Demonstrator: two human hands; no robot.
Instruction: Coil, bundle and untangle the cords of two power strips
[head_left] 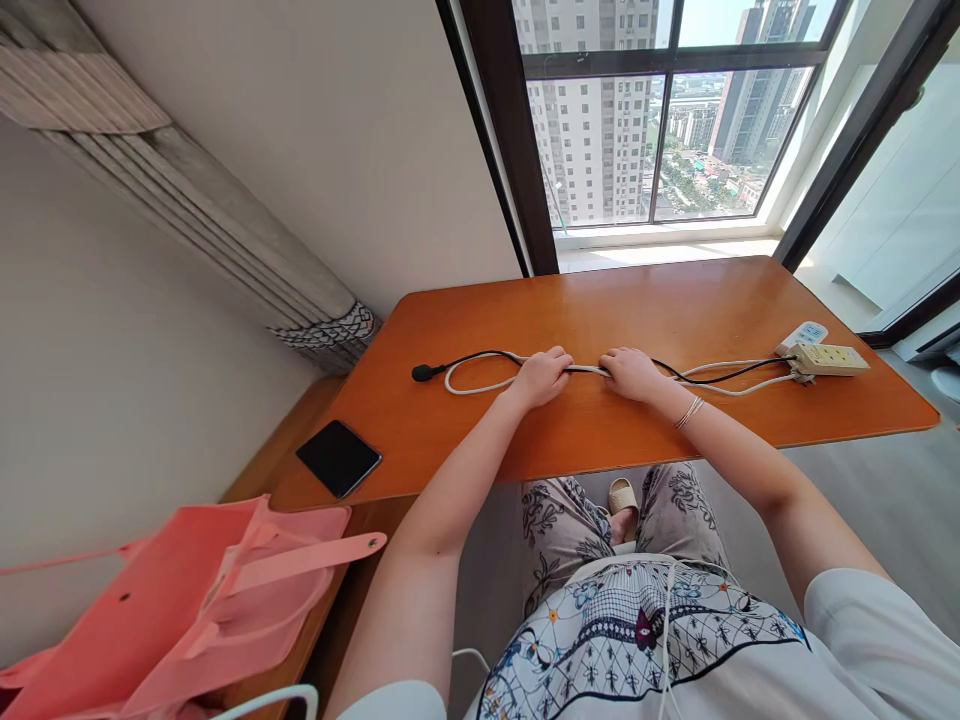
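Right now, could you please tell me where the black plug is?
In the head view, the black plug lies on the table, left of the left hand, just outside the loop of the white cord.

White cable (588,369) looped at left, black cable (712,381) alongside; cream power strip (829,360) on tabletop (675,300), right side.

I see cords (585,369) across the worktop (645,305), plug (424,372) at nine o'clock, power strips (832,360) at three, phone (339,458) at eight, bag (165,590) just past it, window (667,140) beyond at one.
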